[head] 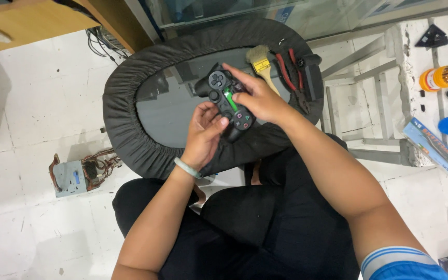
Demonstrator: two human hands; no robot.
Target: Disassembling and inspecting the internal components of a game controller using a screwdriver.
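Both hands (206, 136) (259, 98) clasp the black game controller (227, 103) — long axis slanting upper-left to lower-right, buttons up.

Left wrist: my pale green bangle (187, 168), smooth and round (the only thing on my arms).
Right sleeve: my blue short sleeve (405, 264) with white stripes at the hem.
Legs: my black trousers (265, 228).
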